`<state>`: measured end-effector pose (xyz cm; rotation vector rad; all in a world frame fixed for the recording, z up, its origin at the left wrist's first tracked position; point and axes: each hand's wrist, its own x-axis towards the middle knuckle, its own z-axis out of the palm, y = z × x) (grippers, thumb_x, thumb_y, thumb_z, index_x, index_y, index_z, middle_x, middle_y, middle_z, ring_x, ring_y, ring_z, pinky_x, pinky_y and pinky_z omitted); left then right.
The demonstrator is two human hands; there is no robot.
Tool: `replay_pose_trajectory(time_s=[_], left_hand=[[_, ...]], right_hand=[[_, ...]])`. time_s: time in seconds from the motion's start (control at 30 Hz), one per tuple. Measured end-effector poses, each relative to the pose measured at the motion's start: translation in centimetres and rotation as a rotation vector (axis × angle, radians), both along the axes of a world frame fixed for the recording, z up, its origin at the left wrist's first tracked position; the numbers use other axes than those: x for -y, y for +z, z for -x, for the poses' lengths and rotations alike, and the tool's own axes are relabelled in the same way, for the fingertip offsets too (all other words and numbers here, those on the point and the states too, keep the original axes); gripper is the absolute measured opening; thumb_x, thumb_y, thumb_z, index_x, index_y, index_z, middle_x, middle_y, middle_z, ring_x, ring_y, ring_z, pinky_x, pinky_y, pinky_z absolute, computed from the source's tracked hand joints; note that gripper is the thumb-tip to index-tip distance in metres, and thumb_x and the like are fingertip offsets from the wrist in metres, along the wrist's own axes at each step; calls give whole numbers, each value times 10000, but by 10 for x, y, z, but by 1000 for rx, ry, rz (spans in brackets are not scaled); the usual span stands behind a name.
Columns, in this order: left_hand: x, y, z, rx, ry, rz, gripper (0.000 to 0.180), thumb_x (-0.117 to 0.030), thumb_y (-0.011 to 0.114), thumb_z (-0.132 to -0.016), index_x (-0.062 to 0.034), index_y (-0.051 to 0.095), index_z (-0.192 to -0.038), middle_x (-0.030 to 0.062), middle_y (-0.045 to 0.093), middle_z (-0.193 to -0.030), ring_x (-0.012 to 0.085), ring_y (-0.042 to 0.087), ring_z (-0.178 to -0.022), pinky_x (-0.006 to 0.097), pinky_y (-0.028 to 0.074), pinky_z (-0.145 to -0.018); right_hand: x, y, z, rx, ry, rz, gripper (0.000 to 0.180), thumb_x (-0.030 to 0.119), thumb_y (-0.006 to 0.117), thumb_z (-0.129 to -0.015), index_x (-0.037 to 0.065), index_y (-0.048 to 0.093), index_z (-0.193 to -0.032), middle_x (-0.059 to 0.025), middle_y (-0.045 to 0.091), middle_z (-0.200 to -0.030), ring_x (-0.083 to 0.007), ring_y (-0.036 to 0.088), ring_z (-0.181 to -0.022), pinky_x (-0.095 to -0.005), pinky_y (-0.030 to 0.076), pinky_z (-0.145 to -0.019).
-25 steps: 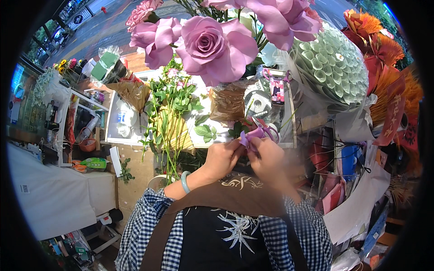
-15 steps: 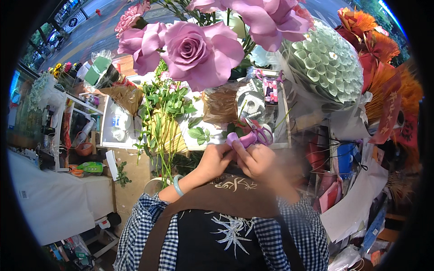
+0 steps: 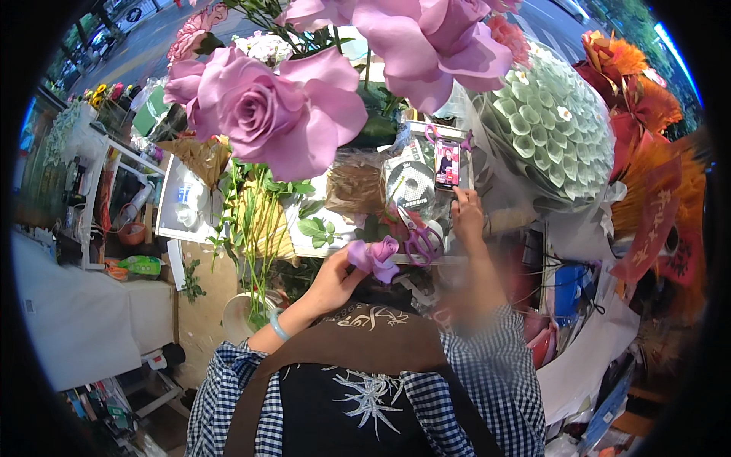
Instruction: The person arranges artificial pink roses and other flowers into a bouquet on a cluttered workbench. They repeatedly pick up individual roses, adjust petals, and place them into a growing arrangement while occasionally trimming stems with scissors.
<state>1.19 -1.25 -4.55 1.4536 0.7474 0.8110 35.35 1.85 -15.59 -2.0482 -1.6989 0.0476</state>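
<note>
The left hand (image 3: pixel 329 280) is closed around a small mauve rose head (image 3: pixel 375 257), holding it just in front of the cluttered work shelf (image 3: pixel 335 247). The right hand (image 3: pixel 466 215) is stretched out over the far side of that shelf, fingers loosely spread near a phone (image 3: pixel 446 164) standing upright at the back; it looks empty, though motion blur on the forearm makes this uncertain. A pair of purple-handled scissors (image 3: pixel 419 240) lies on the shelf between the two hands, just right of the rose head.

The step in hand appears to be preparing a single bloom, with the right hand reaching away from it, toward the phone or something beside it. The next move likely calls for that hand to come back to the scissors or the bloom while the left keeps the flower steady.

Counted: one small rose held, one pair of scissors, one phone, two large pink roses (image 3: pixel 266 107) looming above the shelf, and one big green-and-white bouquet (image 3: pixel 552 129) to its right.
</note>
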Motion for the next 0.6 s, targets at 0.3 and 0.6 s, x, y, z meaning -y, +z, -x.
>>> replay_pose_trajectory(time_s=[0.3,0.6], left_hand=[[4,-6,-12,-16,192,38,249,109,512,-798,-5,627,-988,76,635,-898,177,589,-878,275,442,-819],[-4,-10,-30,-146,154,-80,83,-28,511,-874,16,579,-860,42,571,-798,123,510,-708,268,425,-655]], right_hand=[[-91,-45,-61,149,64,164,481,118,575,-838,211,508,-1305,-149,393,-1399,-350,400,-1240,-437,371,-1000],[-78,-8,-33,-323,158,-268,268,106,500,-893,-8,587,-1119,-185,591,-1027,-344,569,-946,-378,449,-864]])
